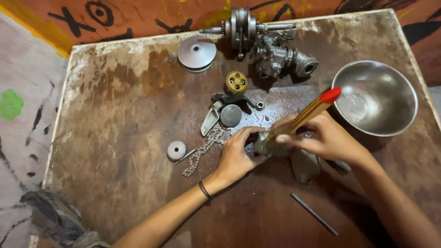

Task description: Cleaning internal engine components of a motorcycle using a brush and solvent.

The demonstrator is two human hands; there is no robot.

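Nearest the camera, a thin dark rod (314, 214) lies loose on the worn board (115, 115), below and to the right of the small metal part (268, 146) that both hands work on. That part sits near the board's middle, a dull grey lump mostly covered by fingers, so its exact shape is hard to read. It looks like solid metal: heavy for its size, stiff, and probably greasy, so it would be best held around its body with the fingers wrapped well round it.

Left of the part, the left hand (236, 156) is curled with fingertips pressed against it, steadying it on the board. Right of the part, the right hand (328, 140) is closed around a brass-coloured tool with a red tip (310, 112), its lower end meeting the part.

Farther left of the part lie a loose chain (202, 151) and a small round roller (177, 149). Beyond the part sit a piston (231, 115) and a brass-coloured gear (236, 82).

Up and right of the part stands a steel bowl (395, 78), seemingly holding only a little clear liquid or sheen at its bottom. Farthest from the part are a grooved disc (196, 53), a crankshaft (243, 28) and a carburettor-like casting (280, 57).
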